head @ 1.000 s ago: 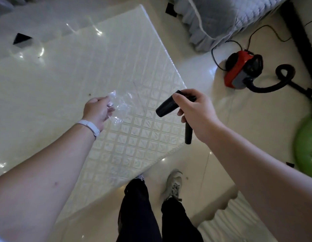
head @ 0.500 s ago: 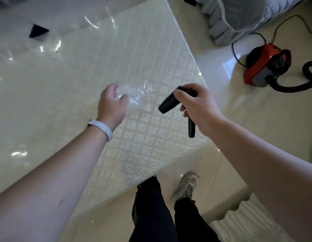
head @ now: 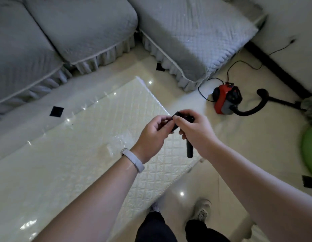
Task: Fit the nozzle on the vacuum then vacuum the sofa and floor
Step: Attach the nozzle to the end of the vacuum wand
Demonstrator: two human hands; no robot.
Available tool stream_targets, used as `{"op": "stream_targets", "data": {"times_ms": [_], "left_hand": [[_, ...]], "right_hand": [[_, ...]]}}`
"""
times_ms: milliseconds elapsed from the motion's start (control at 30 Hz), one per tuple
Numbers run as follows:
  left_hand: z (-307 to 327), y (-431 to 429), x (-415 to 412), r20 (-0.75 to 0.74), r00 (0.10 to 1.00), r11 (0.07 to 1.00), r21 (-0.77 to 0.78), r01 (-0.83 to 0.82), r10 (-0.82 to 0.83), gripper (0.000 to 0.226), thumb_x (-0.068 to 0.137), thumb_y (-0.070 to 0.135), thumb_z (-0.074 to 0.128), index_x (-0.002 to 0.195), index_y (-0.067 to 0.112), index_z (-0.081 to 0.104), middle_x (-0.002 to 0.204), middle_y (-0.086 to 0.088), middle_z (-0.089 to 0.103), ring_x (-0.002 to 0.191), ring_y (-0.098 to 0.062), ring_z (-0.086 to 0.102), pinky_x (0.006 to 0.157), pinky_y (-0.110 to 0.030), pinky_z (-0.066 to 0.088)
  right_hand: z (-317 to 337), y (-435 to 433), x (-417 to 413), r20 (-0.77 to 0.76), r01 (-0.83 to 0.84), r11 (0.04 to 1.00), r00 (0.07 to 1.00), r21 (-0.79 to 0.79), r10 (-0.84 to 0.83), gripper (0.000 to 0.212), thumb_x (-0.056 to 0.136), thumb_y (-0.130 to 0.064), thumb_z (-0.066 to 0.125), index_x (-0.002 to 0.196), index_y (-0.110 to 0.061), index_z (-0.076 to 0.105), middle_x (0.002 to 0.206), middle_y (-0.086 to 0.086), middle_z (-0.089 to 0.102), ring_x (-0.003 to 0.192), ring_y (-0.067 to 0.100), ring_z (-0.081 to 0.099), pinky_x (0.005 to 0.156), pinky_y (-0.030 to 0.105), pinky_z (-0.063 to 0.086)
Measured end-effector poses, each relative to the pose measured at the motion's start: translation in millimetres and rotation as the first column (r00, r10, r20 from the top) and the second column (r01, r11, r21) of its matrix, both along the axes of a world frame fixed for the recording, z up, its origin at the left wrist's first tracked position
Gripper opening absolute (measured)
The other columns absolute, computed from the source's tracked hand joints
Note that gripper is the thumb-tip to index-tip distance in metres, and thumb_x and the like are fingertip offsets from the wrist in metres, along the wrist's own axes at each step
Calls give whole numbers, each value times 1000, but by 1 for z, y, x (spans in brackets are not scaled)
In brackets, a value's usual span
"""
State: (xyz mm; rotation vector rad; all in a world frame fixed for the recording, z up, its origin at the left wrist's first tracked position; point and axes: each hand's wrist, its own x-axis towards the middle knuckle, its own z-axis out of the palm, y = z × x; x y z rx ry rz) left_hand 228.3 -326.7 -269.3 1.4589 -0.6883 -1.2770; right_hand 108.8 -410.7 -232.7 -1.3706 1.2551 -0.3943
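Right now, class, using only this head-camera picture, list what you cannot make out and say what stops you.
1. Head view: the middle of the nozzle, covered by the right hand and left hand; how its parts join is hidden.
2. Head view: the far end of the vacuum hose, dark and small near the right edge.
3. Head view: the power cord plug, too small.
4. Head view: the green ball, cut by the right edge.
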Motion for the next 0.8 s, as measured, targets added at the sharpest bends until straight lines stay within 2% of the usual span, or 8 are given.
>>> {"op": "stream_targets", "data": {"times_ms": [100,167,333,467,600,800], "left_hand": [[33,-18,-36,22,996,995,-36,91,-90,14,101,23,59,113,19,65,96,0,71,85,-9,66,72,-16,50],[53,-32,-64,44,990,990,-43,135,-133,16,101,22,59,114,16,65,95,2,70,83,-7,65,71,-15,49],[93,-66,-141,107,972,976,-40,213,-208,19,100,22,59,117,14,64,101,-4,72,82,-13,66,72,-22,51],[115,-98,-212,117,965,971,-28,238,-234,24,102,24,56,123,13,62,110,-11,71,83,-14,67,73,-26,52],[140,-137,-289,130,963,968,-50,245,-237,20,102,21,56,118,11,63,104,-14,70,81,-16,66,71,-28,52],[162,-183,-390,92,965,965,-72,252,-245,22,101,20,55,118,8,61,98,-9,70,78,-16,66,68,-28,51]], "right_hand": [[35,-11,-43,47,42,999,998,-12,-41,7,89,-18,69,96,-18,70,76,4,69,63,13,60,59,32,51],[54,-20,-76,87,71,997,994,-8,-70,5,90,-16,69,95,-17,69,71,0,67,61,13,59,58,30,49],[89,-46,-170,149,128,991,982,-48,-120,8,91,-19,71,99,-17,70,71,-2,68,63,13,61,59,30,51],[107,-72,-259,173,199,977,968,-72,-184,10,92,-21,69,95,-12,69,71,0,66,65,14,61,61,30,51],[121,-97,-349,209,274,962,940,13,-271,12,98,-16,57,92,-7,62,80,9,65,68,18,58,67,33,48],[130,-124,-462,223,392,920,899,-29,-376,21,100,-26,54,93,-8,61,63,5,63,62,21,62,71,41,54]]}}
